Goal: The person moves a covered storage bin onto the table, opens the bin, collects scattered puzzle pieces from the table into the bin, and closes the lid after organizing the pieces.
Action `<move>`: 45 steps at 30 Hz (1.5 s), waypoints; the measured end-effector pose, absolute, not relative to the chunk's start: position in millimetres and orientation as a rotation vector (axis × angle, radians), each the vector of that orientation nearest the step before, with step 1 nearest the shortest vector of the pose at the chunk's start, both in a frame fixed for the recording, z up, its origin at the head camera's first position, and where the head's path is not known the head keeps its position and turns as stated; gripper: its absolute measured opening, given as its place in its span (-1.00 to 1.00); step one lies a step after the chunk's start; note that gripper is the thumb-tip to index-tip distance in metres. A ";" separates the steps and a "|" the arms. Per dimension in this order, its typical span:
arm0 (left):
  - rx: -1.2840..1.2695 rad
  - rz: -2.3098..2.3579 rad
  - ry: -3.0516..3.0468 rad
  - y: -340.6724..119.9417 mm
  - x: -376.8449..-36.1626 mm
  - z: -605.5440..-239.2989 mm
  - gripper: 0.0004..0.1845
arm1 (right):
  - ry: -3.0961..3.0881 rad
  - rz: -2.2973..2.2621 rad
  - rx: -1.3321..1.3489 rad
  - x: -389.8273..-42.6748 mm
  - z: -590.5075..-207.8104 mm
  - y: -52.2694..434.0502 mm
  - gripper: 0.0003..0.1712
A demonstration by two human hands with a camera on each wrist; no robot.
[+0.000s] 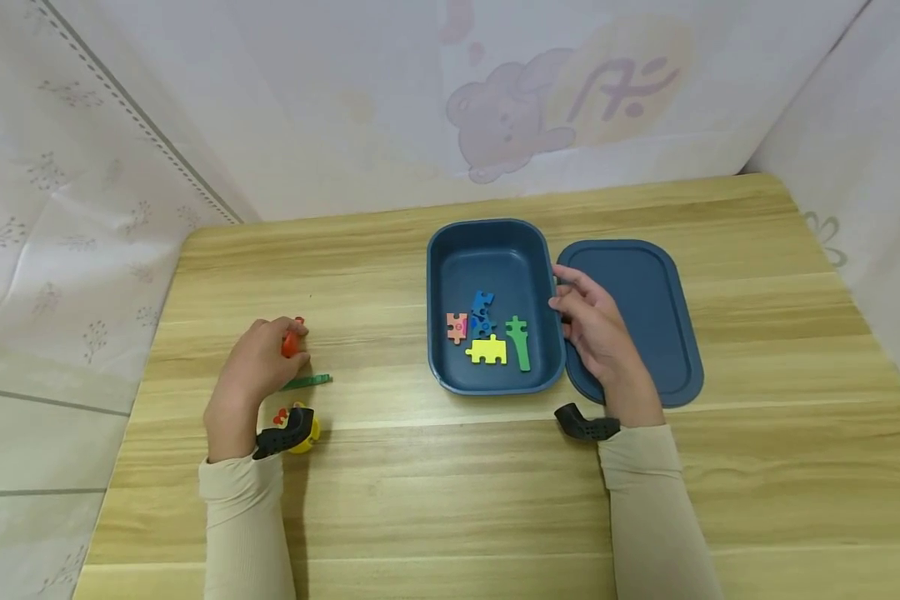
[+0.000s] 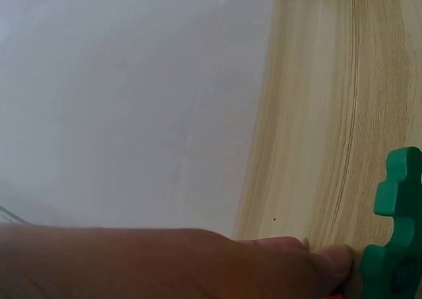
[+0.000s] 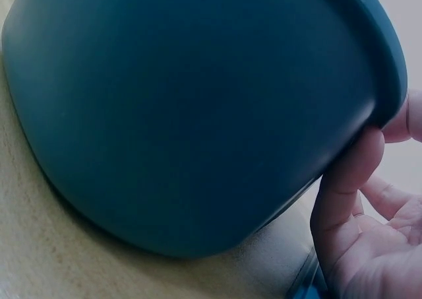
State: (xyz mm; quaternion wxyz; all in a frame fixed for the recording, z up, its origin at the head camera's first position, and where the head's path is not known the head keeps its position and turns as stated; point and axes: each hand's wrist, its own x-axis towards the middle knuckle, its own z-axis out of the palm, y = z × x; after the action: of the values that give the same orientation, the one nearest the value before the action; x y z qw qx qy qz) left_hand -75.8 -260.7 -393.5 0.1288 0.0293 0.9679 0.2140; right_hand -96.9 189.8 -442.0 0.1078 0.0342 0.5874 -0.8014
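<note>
Sleeves (image 1: 246, 525), left hand (image 1: 249, 367) on red piece (image 1: 291, 344) (right hand (image 1: 596, 325) at box (image 1: 487, 258)).

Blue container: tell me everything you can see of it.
The blue container is open-topped and rectangular with rounded corners, a lipped rim and smooth walls that look like plastic. It stands upright on the wooden table, long sides running front to back, beside the blue lid; any overlap is unclear. The right hand touches its right side. Puzzle pieces in pink-orange, blue, yellow and green lie inside, toward its near end.
</note>
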 end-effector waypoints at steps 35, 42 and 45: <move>0.318 1.092 2.781 -223.7 -107.8 -360.8 -0.54 | 1.752 -2.337 0.110 -96.1 -444.3 190.9 -0.27; 0.380 1.117 2.770 -215.9 -109.4 -359.4 -0.55 | 1.795 -2.312 0.115 -92.6 -443.0 193.0 -0.27; 0.369 1.136 2.768 -214.6 -106.4 -358.4 -0.55 | 1.810 -2.282 0.101 -93.4 -440.8 193.3 -0.26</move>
State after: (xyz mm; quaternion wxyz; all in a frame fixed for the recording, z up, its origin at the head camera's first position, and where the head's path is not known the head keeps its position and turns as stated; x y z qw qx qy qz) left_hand -106.4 -214.6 -358.4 0.0636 0.1222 0.9163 0.3760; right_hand -93.4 193.3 -440.8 0.1133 0.0345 0.6169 -0.7780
